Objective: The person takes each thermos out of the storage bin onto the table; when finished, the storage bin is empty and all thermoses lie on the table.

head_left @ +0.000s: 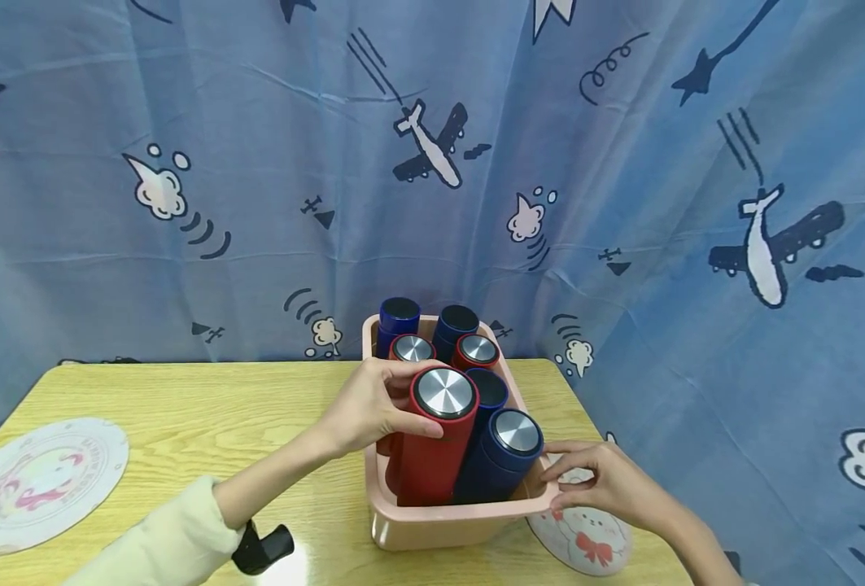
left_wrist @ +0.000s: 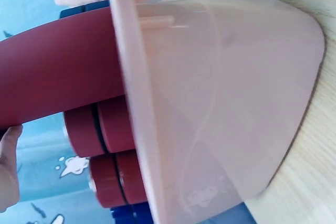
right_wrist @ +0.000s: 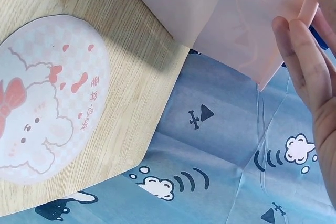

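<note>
My left hand (head_left: pixel 366 404) grips a red thermos flask (head_left: pixel 435 460) near its top, thumb on the near side. The flask has a shiny silver lid and stands tilted with its lower part inside a pink plastic bin (head_left: pixel 432 533). At the bin's right rim, my right hand (head_left: pixel 611 484) pinches the edge between fingers and thumb. A dark blue flask (head_left: pixel 501 464) with a silver lid leans in the bin's near right corner. Behind it are another blue flask (head_left: pixel 487 389), two red flasks with silver lids, and two blue flasks (head_left: pixel 400 317) at the far end.
A round mat with a pink unicorn (head_left: pixel 44 480) lies at the left of the wooden table (head_left: pixel 205 423). Another round mat with a white bear (right_wrist: pixel 52 103) lies right of the bin, partly beneath its edge in the head view. A blue patterned curtain (head_left: pixel 256 163) hangs behind.
</note>
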`<state>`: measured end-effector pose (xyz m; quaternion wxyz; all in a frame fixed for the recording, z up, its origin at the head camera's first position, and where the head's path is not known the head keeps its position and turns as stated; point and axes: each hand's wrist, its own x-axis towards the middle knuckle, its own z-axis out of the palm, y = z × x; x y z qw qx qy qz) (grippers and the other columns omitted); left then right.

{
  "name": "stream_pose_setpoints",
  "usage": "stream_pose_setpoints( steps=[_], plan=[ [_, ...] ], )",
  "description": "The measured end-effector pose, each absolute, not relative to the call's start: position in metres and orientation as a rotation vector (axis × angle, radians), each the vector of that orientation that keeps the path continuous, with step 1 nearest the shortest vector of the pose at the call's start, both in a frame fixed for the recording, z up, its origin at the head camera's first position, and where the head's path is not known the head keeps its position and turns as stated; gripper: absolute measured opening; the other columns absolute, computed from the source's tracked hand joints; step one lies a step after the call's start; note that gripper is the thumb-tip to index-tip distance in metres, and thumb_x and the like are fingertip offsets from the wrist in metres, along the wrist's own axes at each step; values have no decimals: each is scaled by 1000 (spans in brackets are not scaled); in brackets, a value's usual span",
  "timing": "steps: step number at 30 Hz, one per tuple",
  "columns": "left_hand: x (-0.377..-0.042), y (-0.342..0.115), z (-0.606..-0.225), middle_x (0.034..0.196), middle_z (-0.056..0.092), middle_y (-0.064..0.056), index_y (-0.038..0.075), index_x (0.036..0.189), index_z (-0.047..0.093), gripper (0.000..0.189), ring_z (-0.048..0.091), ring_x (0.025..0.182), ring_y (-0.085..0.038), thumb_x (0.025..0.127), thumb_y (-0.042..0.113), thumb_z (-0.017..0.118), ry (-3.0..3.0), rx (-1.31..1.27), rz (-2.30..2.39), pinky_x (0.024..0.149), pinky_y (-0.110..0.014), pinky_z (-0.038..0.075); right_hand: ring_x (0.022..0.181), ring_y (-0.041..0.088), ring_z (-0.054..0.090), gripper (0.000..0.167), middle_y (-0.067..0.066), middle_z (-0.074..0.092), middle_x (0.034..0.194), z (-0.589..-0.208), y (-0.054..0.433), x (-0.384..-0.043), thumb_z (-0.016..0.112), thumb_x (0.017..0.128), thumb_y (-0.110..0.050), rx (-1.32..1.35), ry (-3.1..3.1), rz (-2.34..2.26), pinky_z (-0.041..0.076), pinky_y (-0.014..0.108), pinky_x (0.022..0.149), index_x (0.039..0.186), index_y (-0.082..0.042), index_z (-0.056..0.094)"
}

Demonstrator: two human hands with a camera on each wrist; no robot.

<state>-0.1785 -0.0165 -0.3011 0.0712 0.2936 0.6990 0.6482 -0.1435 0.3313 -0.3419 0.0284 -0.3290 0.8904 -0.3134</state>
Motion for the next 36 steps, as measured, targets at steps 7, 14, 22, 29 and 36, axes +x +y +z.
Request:
stream_pose_setpoints(
  steps=[7,14,22,29,36],
  plan=[
    [-178,-24,-287,111,69,-14,1,131,57,66,68,100,-21,71,4,83,2138,885,1932,84,-33,55,111,6,58,20,23,65,114,-343,330,-146,79,76,-24,-1052,2742,-983,57,26,63,93,-14,77],
    [-178,-30,-274,111,69,-14,0,131,57,65,68,99,-21,71,1,83,2140,910,1934,83,-34,55,111,5,57,21,24,65,113,-343,331,-145,79,76,-24,-1038,2721,-1006,58,27,62,94,-13,77],
    [-175,-38,-256,113,69,-10,4,132,58,68,67,100,-19,69,1,84,2178,880,1959,93,-35,51,111,3,57,22,25,65,114,-344,331,-145,79,76,-24,-1024,2702,-1024,58,26,64,94,-11,76],
    [-169,-47,-235,106,71,-8,7,127,62,62,68,96,-19,69,-1,83,2175,810,2016,82,-31,55,111,1,56,21,25,64,114,-343,331,-143,80,75,-24,-1016,2722,-1015,58,27,64,93,-12,77],
    [-161,-57,-217,109,70,-10,5,130,60,64,67,100,-20,70,-5,81,2158,815,2039,82,-32,55,112,0,55,22,26,64,113,-343,331,-143,79,76,-24,-1022,2718,-1027,58,26,65,93,-12,76]
  ],
)
